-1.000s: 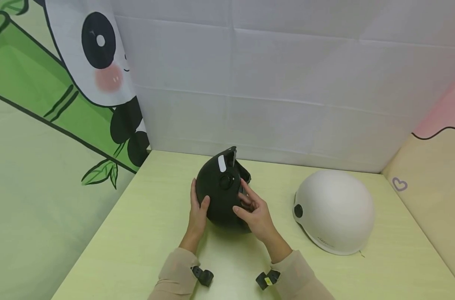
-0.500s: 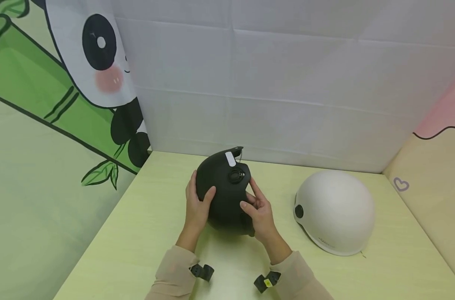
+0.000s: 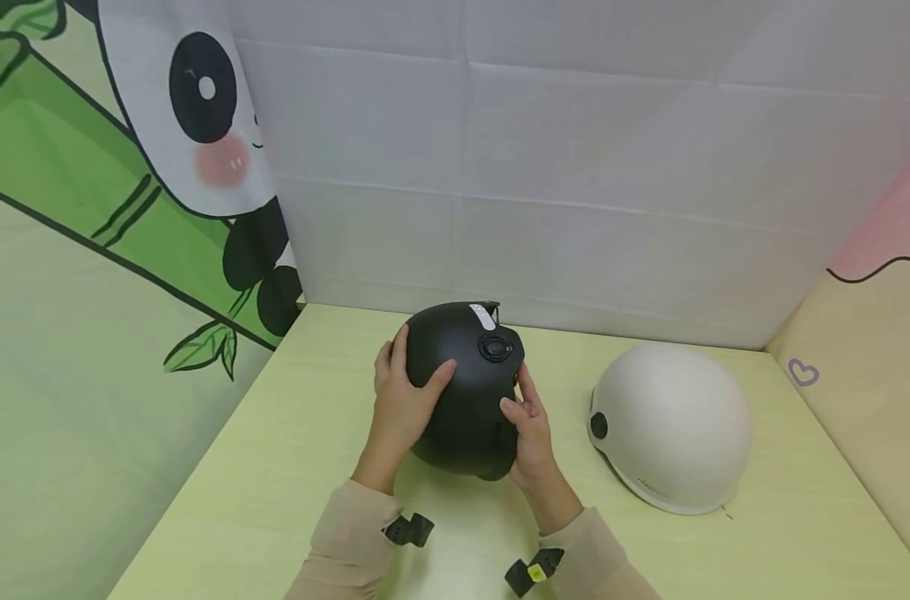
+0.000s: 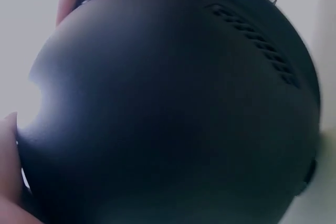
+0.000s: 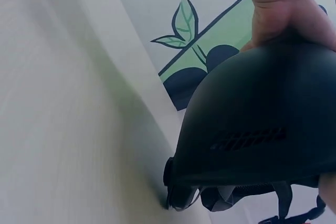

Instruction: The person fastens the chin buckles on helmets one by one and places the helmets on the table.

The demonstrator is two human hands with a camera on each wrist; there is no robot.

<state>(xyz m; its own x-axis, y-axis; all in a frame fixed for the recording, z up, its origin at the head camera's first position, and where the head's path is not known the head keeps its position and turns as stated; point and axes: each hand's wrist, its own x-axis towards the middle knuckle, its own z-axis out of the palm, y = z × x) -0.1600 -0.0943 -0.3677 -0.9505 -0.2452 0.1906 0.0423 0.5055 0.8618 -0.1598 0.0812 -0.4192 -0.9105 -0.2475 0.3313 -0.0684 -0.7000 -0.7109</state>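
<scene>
A black helmet [image 3: 462,417] is held between both hands in the head view, its side with a round dark fitting [image 3: 496,347] and a white label [image 3: 482,317] facing up. My left hand [image 3: 406,404] grips the rounded left side, thumb across the shell. On the right, my right hand [image 3: 532,442] holds the helmet's edge, thumb on the outside and fingers partly hidden behind it. The smooth shell [image 4: 168,108] with slotted vents fills the left wrist view. Straps [image 5: 283,198] hang from its open side in the right wrist view.
A white helmet [image 3: 672,425] with a dark round spot lies right of the black one on the pale yellow table [image 3: 312,450]. A grey-white cloth [image 3: 575,167] rises behind the table; printed cloths flank it. Each sleeve carries a small black camera [image 3: 408,529].
The black helmet has turned in my hands and shifted slightly right, its label and round fitting moving rightward. My left hand's thumb reaches further over the shell; my right hand has shifted slightly right.
</scene>
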